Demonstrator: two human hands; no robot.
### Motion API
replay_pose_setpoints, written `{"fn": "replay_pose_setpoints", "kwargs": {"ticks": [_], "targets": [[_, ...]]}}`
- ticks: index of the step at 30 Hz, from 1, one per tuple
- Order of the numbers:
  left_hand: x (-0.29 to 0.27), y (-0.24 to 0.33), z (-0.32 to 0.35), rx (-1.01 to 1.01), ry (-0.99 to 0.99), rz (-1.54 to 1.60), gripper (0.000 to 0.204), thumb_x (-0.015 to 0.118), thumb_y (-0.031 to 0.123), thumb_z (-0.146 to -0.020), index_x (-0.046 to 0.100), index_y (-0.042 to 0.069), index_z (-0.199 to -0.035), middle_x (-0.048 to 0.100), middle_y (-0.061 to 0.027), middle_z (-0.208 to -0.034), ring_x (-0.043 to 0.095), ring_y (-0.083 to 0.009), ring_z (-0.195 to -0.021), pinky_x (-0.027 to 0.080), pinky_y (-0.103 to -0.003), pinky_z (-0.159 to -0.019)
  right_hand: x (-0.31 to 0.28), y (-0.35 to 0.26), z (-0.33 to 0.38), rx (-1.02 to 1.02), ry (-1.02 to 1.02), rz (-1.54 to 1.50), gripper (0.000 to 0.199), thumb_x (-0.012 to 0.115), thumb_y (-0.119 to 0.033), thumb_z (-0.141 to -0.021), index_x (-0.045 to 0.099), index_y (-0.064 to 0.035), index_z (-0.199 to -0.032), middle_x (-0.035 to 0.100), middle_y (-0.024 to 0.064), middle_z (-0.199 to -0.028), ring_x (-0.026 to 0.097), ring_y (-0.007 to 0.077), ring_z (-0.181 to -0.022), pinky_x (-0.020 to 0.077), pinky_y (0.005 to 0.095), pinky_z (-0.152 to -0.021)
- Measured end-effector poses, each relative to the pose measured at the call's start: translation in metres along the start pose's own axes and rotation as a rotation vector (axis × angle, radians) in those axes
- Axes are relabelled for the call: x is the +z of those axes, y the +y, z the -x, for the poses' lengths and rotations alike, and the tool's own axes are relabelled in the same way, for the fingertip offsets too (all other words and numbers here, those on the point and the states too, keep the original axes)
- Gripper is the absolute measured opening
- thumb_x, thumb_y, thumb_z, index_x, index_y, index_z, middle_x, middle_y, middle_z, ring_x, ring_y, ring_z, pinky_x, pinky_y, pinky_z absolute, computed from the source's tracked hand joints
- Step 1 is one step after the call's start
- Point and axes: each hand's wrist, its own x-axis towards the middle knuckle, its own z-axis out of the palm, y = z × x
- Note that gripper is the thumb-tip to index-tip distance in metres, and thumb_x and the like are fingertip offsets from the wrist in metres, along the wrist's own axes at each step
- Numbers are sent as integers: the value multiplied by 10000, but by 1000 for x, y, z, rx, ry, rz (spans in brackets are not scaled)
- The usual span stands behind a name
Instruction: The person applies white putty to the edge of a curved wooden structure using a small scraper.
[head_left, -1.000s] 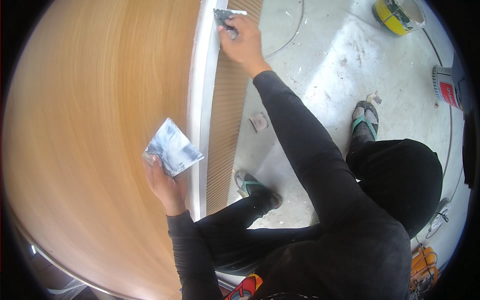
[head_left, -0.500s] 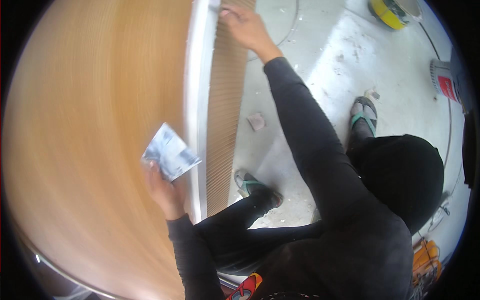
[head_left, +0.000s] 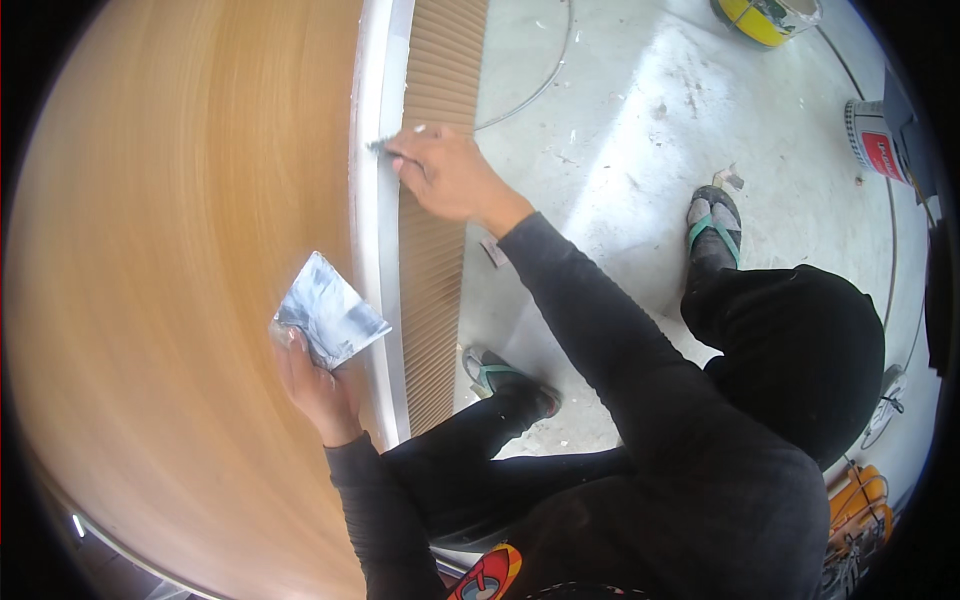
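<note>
My left hand (head_left: pixel 322 400) grips a flat, square metal plate (head_left: pixel 332 312) by its lower left corner, above a smooth wood-grain panel (head_left: pixel 190 250). White and grey paste is smeared over the plate. My right hand (head_left: pixel 448 172) pinches a small scraper (head_left: pixel 379 147), whose thin dark tip meets a long white edge strip (head_left: pixel 372 220); my fingers hide the rest of it. This strip runs along the wood-grain panel's right side. Ribbed brown facing (head_left: pixel 440 270) lies to the right of the strip, beneath my right hand.
At the upper right are a yellow bucket (head_left: pixel 765 25) and a white-and-red bucket (head_left: pixel 872 140). A thin cable (head_left: pixel 540 95) curves over the pale floor (head_left: pixel 620 150), where scraps lie. My sandalled feet rest there. Orange equipment (head_left: pixel 860 505) stands at the lower right.
My right hand has come down along the white strip toward me, with the small scraper now visible at it. The left hand and plate have shifted slightly left.
</note>
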Motion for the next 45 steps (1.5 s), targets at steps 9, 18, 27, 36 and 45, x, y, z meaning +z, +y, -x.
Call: {"fn": "replay_pose_setpoints", "kwargs": {"ticks": [9, 18, 27, 36, 45], "targets": [[19, 10, 8, -256, -124, 497, 382, 404, 149, -1058, 462, -26, -1393, 546, -162, -1408, 556, -283, -1261, 440, -442, -1093, -32, -66, 37, -14, 88, -559, 310, 556, -203, -982, 640, -30, -1225, 658, 143, -1227, 602, 284, -1175, 470, 379, -994], [23, 10, 15, -228, -173, 587, 396, 394, 179, -1062, 443, -42, -1387, 564, -185, -1358, 574, -291, -1229, 473, -457, -1057, 6, -113, 72, -272, -61, -743, 233, 593, -88, -944, 642, -19, -1161, 619, 181, -1295, 536, 415, -1220, 439, 485, -1030], [29, 37, 30, 17, -7, 469, 455, 490, 242, -1025, 460, 22, -1422, 543, -98, -1400, 525, -225, -1267, 403, -391, -1077, -14, -59, 42, -247, -44, -427, 225, 607, -149, -960, 646, -7, -1130, 633, 161, -1279, 576, 327, -1172, 486, 446, -988], [11, 13, 24, -77, -27, 302, 443, 478, 231, -1035, 462, 40, -1434, 557, -82, -1382, 530, -222, -1246, 415, -381, -1054, -23, 88, -49, 276, 594, -1297, 248, 480, -261, -1006, 562, -80, -1155, 629, 77, -1133, 643, 224, -994, 547, 459, -770], [2, 8, 26, -48, -17, 271, 426, 460, 202, -1034, 471, 32, -1424, 551, -98, -1394, 518, -239, -1276, 407, -395, -1077, 20, 57, -9, 513, 375, -1470, 336, 506, -330, -983, 525, -98, -1224, 638, 83, -1184, 653, 259, -1057, 533, 499, -784]]}}
